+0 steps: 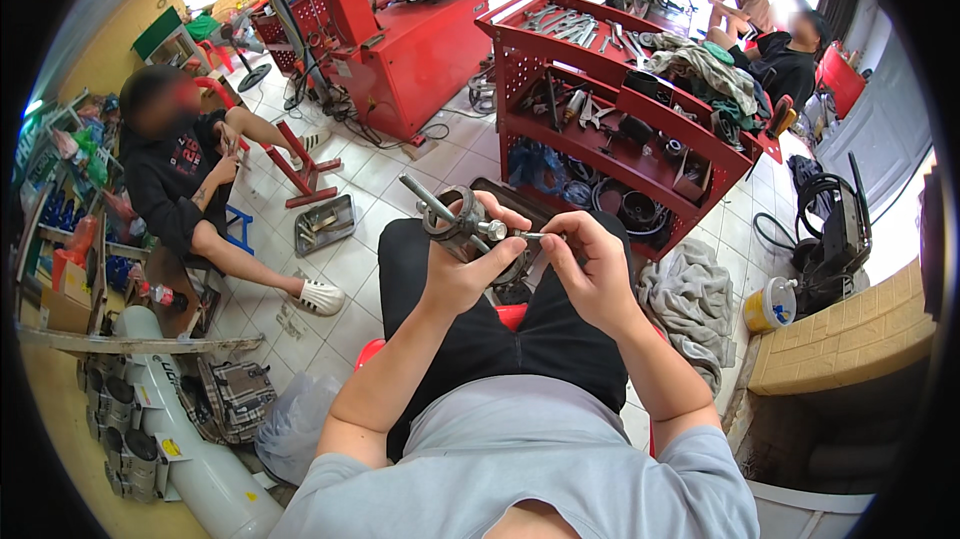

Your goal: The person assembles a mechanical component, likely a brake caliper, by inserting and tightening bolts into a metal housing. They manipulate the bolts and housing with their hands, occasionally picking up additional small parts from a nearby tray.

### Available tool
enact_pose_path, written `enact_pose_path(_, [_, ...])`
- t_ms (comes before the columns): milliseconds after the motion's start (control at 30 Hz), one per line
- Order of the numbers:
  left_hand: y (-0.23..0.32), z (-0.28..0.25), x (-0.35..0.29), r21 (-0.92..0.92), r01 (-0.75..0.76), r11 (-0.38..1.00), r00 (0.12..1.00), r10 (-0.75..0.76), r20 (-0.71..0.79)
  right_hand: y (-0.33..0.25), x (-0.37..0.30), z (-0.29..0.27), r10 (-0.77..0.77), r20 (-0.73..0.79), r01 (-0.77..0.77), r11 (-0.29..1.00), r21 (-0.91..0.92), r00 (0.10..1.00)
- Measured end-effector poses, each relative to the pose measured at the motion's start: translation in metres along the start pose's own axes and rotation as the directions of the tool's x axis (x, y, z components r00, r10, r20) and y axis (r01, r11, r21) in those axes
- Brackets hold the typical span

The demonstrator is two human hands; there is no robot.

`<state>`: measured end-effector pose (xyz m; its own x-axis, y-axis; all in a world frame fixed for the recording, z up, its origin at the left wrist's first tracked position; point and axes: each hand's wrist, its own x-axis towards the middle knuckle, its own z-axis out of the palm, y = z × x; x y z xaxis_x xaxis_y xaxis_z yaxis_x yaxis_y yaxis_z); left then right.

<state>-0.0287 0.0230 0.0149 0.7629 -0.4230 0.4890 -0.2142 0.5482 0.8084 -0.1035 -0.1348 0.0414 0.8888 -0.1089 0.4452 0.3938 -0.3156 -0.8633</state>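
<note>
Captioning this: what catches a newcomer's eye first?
The red tool cart, topped with wrenches, stands out upper right. Centrally, the left hand grips a ring-shaped metal part while the right hand pinches a thin metal piece beside it. A white cylinder shows lower left.

Spread on red tool cart: wrenches, crumpled rags up top; misc. tools on mid shelf. On white tile flr: shallow tray w/ metal pcs, grey cloth pile, white bucket.

Bright daylight, upper-right glare, fisheye-bent edges
</note>
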Motion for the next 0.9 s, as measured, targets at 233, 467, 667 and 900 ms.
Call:
enact_pose_path(233, [-0.004,0.001,-0.001,-0.048,-0.017,0.999,0.999,0.014,-0.046,-0.008,-0.001,0.004,-0.192,-0.032,0.182,0.961,-0.211,0.981])
enact_pose_path(467, [-0.005,0.003,-0.001,-0.046,-0.015,0.999,0.999,0.013,-0.043,0.003,-0.001,0.005,-0.323,-0.055,0.290,0.903,-0.316,0.945])
enact_pose_path(667, [0.000,0.004,-0.002,0.018,-0.050,0.999,0.999,0.050,-0.010,0.008,-0.002,0.004,-0.236,-0.010,0.221,0.926,-0.307,0.972])
enact_pose_path(900, [0.008,0.003,-0.001,0.048,-0.040,0.998,0.994,0.035,0.102,0.014,0.003,-0.001,0.238,0.338,-0.395,0.742,0.542,0.911])
